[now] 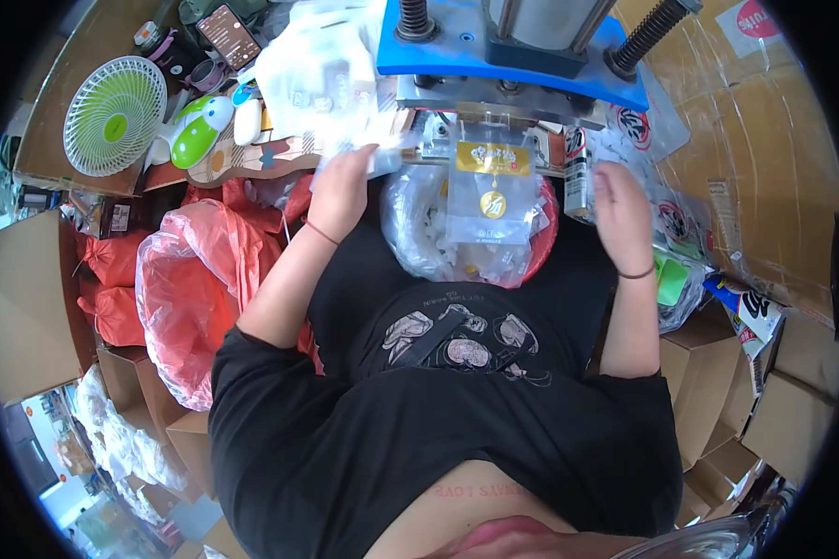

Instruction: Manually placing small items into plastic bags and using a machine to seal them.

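My left hand (342, 189) is closed on a small clear plastic pouch (375, 156) at the left side of a blue press machine (494, 51). A clear pouch with a gold label (492, 182) hangs from the press's metal plate and reaches down to a bag of more pouches (429, 233) on my lap. My right hand (622, 212) is raised to the right of the hanging pouch, fingers spread and holding nothing, next to a slim can (578, 172).
A green-and-white desk fan (115, 115), a phone (228, 35) and white plastic bags (322, 65) lie at the back left. Red plastic sacks (196, 289) pile at my left. Cardboard boxes (764, 186) and printed packets (750, 312) crowd the right.
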{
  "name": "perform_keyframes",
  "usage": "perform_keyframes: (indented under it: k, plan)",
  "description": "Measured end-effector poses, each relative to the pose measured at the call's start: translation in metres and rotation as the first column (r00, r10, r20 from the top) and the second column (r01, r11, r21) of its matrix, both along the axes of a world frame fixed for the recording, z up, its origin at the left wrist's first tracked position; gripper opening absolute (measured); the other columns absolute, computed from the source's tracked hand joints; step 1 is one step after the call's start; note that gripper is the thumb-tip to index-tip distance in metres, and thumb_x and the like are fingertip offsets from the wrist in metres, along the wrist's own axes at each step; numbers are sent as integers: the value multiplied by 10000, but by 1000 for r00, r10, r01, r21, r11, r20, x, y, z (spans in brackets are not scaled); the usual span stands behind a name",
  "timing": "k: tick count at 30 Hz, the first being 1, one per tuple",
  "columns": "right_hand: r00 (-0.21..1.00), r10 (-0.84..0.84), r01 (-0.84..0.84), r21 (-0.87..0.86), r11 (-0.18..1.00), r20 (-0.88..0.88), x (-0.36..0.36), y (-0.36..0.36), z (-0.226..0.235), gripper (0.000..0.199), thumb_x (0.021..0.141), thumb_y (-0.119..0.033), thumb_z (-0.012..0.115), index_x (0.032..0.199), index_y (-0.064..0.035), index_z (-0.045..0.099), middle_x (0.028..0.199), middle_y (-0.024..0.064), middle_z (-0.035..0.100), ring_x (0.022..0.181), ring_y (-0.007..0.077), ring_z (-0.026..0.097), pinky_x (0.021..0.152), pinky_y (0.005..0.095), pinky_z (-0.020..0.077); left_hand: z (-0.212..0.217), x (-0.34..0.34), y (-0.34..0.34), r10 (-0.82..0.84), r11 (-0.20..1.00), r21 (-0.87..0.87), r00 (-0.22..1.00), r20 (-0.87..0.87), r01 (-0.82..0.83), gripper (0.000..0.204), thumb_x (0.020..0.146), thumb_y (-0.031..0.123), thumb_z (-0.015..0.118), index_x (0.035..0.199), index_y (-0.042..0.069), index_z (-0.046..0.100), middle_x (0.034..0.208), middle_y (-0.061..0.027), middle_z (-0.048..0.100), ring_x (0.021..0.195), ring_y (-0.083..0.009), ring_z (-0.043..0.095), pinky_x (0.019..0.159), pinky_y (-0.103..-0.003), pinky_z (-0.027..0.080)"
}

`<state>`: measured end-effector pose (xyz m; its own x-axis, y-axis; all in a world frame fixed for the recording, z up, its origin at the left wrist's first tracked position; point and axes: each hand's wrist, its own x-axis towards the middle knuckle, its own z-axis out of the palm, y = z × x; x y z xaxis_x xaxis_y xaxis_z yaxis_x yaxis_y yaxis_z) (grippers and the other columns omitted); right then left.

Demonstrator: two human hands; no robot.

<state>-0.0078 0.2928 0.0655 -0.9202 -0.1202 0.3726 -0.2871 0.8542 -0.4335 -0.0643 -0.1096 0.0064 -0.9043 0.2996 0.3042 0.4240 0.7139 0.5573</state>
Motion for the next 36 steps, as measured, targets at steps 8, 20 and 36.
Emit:
perform_keyframes:
  k: [8, 20, 36]
  plan:
    - [919, 361, -221, -551, 805, 159, -10, -84, 34, 185, 988, -170, 564, 1036, -3, 624, 913, 117, 653, 863, 295, 626, 786, 373, 493, 21, 36, 58, -265, 901, 434, 796, 544, 2, 186, 958, 141, 656, 1026, -28, 691, 879, -33, 707, 808, -67, 627, 741, -234, 511]
    - [866, 464, -384, -347, 855, 184, -11, -43, 25, 205, 969, -148, 600, 1121, -15, 634, 955, 98, 668, 965, 242, 628, 850, 342, 483, 19, 74, 125, -828, 433, 839, 222, 514, -328, 223, 963, 100, 643, 1153, -14, 661, 1054, -50, 702, 940, -115, 650, 847, -274, 525]
    - [212, 237, -64, -229, 971, 948, 55, 31, -73, 233, 957, -213, 599, 939, 8, 670, 775, 65, 665, 595, 162, 620, 619, 285, 526, -9, 2, 56, -290, 708, 558, 543, 788, -432, 298, 987, 293, 621, 1055, 5, 591, 943, -94, 679, 774, -144, 649, 742, -320, 581]
